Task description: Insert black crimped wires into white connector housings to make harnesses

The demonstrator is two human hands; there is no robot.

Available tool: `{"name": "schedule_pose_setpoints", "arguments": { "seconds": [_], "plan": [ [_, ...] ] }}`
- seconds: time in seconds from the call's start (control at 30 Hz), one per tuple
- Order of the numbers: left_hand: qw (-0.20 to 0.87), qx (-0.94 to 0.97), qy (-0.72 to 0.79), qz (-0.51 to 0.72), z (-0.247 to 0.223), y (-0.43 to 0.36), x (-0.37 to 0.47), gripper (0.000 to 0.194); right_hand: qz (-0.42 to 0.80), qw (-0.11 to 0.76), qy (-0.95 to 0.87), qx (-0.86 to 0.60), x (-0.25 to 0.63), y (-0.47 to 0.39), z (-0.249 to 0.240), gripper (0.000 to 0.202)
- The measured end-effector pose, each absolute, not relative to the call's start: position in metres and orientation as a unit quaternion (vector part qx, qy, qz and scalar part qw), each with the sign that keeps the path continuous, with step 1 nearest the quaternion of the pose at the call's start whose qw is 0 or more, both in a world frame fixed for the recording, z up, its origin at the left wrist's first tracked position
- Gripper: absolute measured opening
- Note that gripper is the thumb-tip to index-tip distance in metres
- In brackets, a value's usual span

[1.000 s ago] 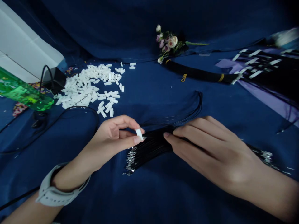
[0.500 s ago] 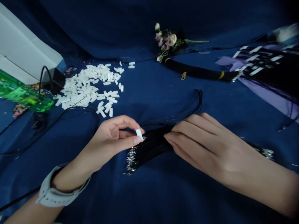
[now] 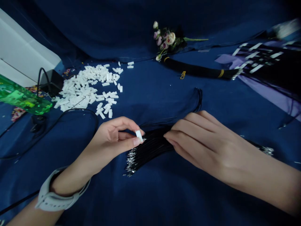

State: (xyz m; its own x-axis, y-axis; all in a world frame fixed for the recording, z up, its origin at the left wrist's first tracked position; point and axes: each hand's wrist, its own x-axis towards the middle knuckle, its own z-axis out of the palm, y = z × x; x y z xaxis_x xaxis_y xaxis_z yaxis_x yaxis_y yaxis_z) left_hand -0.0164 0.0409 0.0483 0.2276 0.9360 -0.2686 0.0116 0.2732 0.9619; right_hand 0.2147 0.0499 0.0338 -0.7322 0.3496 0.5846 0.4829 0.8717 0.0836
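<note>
My left hand [image 3: 117,135] pinches a small white tag [image 3: 139,135] between thumb and fingertips. A bit of silver metal shows right beside the tag at the fingertips. Below lies a bundle of thin black cords [image 3: 152,146] with silver clasps [image 3: 131,161] lined up at its left end. My right hand [image 3: 199,138] is closed over the bundle, thumb and fingers pinched together. What sits between those fingertips is hidden, though black cord runs right up to them. Cord ends [image 3: 199,94] curl out beyond the right knuckles.
A heap of white tags [image 3: 82,88] spreads at the left, beside a green bottle [image 3: 25,99] and a black cable [image 3: 94,114]. Artificial flowers [image 3: 166,40] and a banded cord bundle [image 3: 195,68] lie at the back. Tagged cords [image 3: 263,58] rest on purple sheeting at right.
The view has shifted slightly, moving the background a little left and up. Both hands keep nearly the same pose, and the white tag stays in the left fingertips.
</note>
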Motion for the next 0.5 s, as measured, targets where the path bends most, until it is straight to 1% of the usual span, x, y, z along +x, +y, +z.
{"name": "schedule_pose_setpoints", "arguments": {
  "seconds": [0.5],
  "plan": [
    [0.617, 0.486, 0.496, 0.371, 0.0468, 0.04, -0.0167, 0.016, -0.088, 0.279, -0.928, -0.23, 0.2154, 0.0492, 0.0371, 0.011]
  ]
}}
